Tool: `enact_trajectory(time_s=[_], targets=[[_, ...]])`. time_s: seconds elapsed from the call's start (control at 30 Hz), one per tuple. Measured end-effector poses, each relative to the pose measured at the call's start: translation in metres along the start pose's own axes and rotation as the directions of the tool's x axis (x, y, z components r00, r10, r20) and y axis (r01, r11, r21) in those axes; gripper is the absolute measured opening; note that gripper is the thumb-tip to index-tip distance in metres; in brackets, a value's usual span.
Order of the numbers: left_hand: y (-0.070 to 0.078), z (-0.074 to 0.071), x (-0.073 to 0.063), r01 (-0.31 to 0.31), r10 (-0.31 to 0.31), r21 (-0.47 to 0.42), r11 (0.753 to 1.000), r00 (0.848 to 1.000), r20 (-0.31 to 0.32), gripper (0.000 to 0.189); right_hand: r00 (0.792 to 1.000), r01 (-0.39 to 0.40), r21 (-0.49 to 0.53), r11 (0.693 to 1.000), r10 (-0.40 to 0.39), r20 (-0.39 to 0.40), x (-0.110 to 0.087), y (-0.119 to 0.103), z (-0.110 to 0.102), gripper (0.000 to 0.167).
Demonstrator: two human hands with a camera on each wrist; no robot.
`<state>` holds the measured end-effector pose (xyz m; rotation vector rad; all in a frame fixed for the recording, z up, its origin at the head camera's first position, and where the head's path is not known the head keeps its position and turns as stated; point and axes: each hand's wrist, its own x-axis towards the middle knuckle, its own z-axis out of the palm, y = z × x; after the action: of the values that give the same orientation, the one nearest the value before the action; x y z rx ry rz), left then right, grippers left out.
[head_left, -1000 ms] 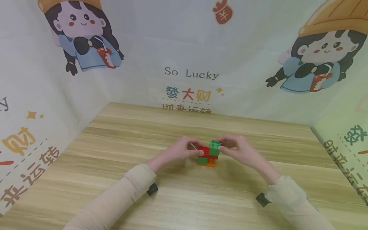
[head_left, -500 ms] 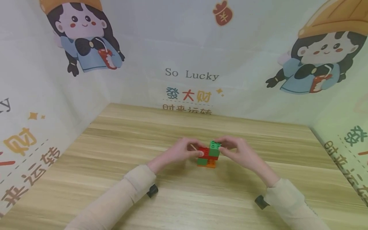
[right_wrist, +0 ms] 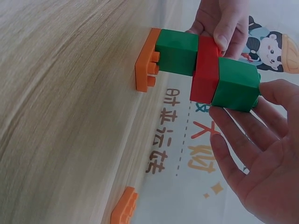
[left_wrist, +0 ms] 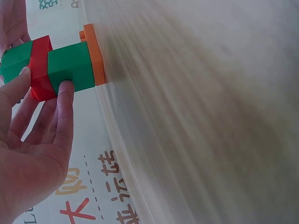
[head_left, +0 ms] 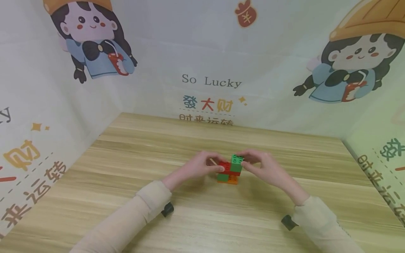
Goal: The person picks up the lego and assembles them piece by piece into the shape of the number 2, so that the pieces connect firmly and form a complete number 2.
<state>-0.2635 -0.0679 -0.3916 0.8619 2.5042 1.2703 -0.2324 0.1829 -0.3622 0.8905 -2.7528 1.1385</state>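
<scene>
Over the table (head_left: 209, 221), left hand (head_left: 197, 167) grips red brick (right_wrist: 205, 72), right hand (head_left: 267, 168) apparently top brick (right_wrist: 236, 85).

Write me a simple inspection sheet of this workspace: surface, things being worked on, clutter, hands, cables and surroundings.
Surface: wood-grain table, no damage seen.
Job's things: orange base on the table; lower green block on the base's left part; red block on that, overhanging right; upper green block on the red block's right end.
Clutter: second orange piece, cut off in the right wrist view; its use is unclear.
Left hand: holds the red block, a finger touching the lower green block.
Right hand: holds the upper green block.
Cables: nothing seen.
Surroundings: pale backdrop printed with cartoon figures and lettering.
</scene>
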Motion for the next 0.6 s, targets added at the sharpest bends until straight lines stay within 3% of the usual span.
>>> enact_trajectory(time_s=[0.6], targets=[[-0.0019, 0.0000, 0.0003, 0.008, -0.008, -0.006, 1.000, 1.000, -0.002, 0.029, 1.000, 0.025, -0.029, 0.999, -0.024, 0.014, 0.0012, -0.0024, -0.0028, 0.031]])
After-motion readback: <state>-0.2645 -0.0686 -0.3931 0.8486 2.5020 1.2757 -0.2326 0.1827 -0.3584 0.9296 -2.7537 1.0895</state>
